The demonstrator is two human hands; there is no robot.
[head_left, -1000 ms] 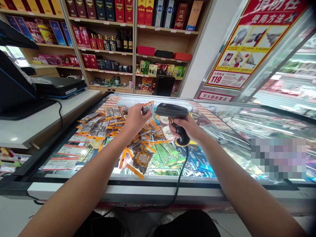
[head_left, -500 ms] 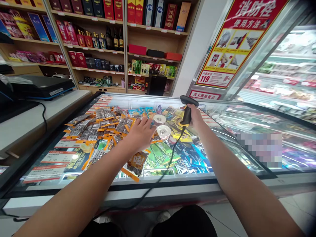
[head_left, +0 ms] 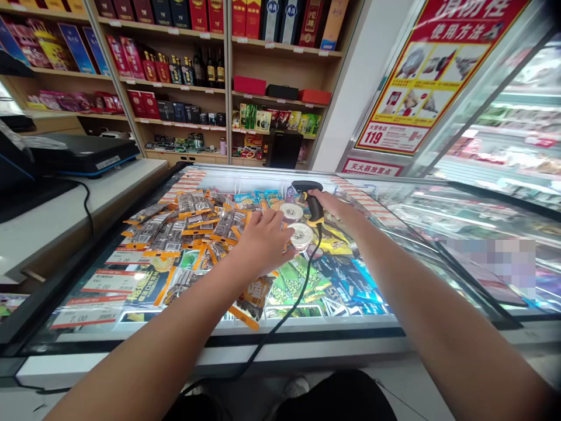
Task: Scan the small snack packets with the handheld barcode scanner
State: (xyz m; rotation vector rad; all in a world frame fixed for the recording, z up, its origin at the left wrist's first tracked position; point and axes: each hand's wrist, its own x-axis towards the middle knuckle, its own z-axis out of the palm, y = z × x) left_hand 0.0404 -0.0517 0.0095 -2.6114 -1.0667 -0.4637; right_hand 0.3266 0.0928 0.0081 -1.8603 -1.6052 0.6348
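Left hand now empty and flat, fingers spread on the packets atop the freezer lid — the scanned one back down. Right hand wrapped round the scanner, swung away, then lowered beside the cups — one scan apparently finished.

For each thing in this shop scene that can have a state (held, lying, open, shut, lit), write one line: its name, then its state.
Black handheld barcode scanner: gripped by right hand, nose toward the packets.
Left hand: open, flat on the packets.
Orange-edged silvery snack packets: lying heaped on the freezer lid.
Glass-topped chest freezer: lid shut, lit inside.
Black scanner cable: hanging slack over the front edge.
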